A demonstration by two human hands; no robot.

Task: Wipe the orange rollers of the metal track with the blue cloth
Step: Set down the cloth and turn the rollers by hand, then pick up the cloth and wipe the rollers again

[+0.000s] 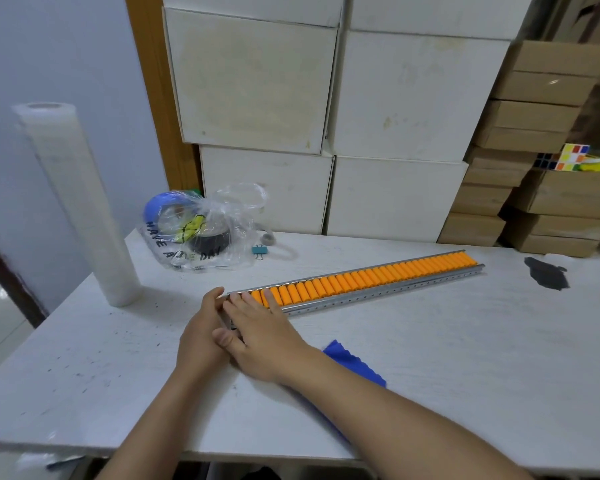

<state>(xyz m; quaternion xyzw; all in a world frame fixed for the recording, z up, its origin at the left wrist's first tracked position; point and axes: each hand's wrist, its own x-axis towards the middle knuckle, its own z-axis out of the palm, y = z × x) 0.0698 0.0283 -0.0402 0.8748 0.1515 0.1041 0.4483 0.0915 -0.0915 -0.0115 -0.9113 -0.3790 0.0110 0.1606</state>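
Note:
A long metal track (388, 292) lies slantwise on the white table, filled with a row of orange rollers (368, 277). Its near left end is under my hands. My left hand (201, 332) cups that end from the left side. My right hand (260, 336) lies flat over the end, fingers spread on the first rollers. The blue cloth (355, 363) rests on the table under and beside my right forearm, partly hidden by it. Neither hand touches the cloth.
A tall roll of clear film (80, 206) stands at the table's left. A clear plastic bag (201, 233) with tape and small items and a binder clip (258, 251) lie behind. White boxes (361, 133) and brown cartons (534, 168) stand at the back. A dark stain (546, 273) marks the right.

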